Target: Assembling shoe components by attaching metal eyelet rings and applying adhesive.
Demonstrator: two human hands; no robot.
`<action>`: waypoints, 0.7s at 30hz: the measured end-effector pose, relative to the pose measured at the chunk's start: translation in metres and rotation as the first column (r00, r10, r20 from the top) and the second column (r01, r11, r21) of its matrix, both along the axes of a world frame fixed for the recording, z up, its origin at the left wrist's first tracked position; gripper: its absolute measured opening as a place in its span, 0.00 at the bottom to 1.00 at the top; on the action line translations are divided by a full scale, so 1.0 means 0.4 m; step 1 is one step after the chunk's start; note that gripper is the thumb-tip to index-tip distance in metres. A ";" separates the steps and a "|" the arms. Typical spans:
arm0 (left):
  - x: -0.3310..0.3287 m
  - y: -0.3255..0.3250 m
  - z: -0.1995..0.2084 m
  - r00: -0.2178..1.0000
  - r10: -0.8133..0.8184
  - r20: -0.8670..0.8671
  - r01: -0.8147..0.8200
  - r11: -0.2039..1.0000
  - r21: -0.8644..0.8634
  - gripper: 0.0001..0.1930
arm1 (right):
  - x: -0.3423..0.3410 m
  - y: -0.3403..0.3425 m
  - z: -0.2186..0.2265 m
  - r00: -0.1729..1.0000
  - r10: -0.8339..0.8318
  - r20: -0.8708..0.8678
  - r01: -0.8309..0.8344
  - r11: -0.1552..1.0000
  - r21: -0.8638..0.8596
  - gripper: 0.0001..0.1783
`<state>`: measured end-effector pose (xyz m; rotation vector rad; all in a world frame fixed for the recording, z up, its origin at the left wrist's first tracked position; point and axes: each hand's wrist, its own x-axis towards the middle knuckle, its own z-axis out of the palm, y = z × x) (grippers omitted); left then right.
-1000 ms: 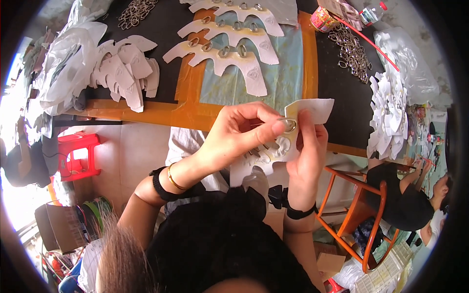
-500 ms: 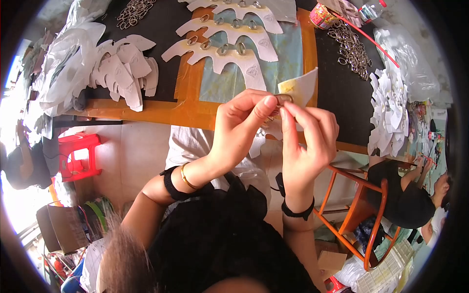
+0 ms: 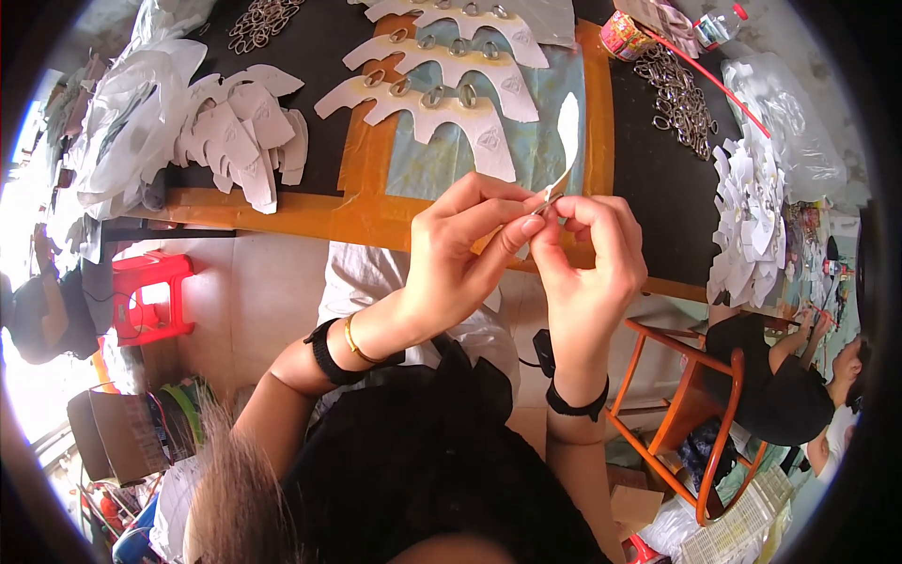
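A thin white leather-like piece (image 3: 569, 136) stands up from my fingertips, seen almost edge-on, above the near edge of the table. My left hand (image 3: 456, 240) pinches its lower end between thumb and fingers. From the other side, my right hand (image 3: 594, 246) pinches the same spot. A small metal ring (image 3: 547, 202) seems to sit between the fingertips, mostly covered by them. Beyond my hands lie rows of white scalloped pieces (image 3: 451, 120), with oval metal rings (image 3: 433, 96) along their yellowish upper edges.
White cut pieces (image 3: 246, 132) are heaped at the left beside plastic bags (image 3: 141, 103). More white pieces (image 3: 749, 226) hang at the right edge. Metal rings lie in piles far left (image 3: 265, 23) and right (image 3: 672, 94). An orange chair (image 3: 681, 414) and another person (image 3: 766, 385) are right.
The white piece has turned from showing its yellow-marked face to nearly edge-on. My fingers have shifted their pinch around its lower end, and the ring shows less.
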<state>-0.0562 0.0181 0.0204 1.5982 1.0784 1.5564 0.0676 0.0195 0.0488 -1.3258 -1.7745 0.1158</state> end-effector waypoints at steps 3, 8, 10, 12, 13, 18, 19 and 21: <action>-0.005 0.007 0.001 0.999 0.005 -0.047 -0.004 1.000 0.013 0.06 | 0.005 0.002 0.011 0.998 0.021 -0.063 -0.024 0.999 -0.048 0.10; -0.024 0.023 0.002 0.824 -0.130 0.551 0.412 0.806 -0.425 0.08 | 0.014 -0.001 0.014 0.978 0.074 -0.196 -0.098 0.989 -0.114 0.09; -0.018 0.017 0.010 0.813 -0.131 0.567 0.428 0.795 -0.430 0.09 | 0.022 0.002 0.013 0.956 0.088 -0.281 -0.146 0.970 -0.195 0.09; -0.010 0.010 0.014 0.802 -0.132 0.583 0.444 0.784 -0.433 0.09 | 0.022 -0.001 0.014 0.954 0.092 -0.285 -0.150 0.971 -0.189 0.09; -0.005 0.006 0.013 0.824 -0.139 0.549 0.410 0.816 -0.408 0.10 | 0.021 -0.002 0.014 0.952 0.099 -0.291 -0.156 0.971 -0.183 0.09; -0.023 0.011 0.008 0.847 -0.137 0.513 0.434 0.735 -0.521 0.10 | 0.021 -0.005 0.004 0.997 0.074 -0.038 -0.077 0.994 -0.080 0.10; -0.023 0.010 0.010 0.848 -0.135 0.513 0.433 0.735 -0.523 0.10 | 0.025 -0.003 0.007 0.997 0.067 -0.047 -0.071 0.995 -0.075 0.10; -0.018 0.006 0.015 0.874 -0.139 0.465 0.393 0.765 -0.509 0.10 | 0.035 0.000 0.006 0.997 0.063 -0.053 -0.065 0.997 -0.047 0.11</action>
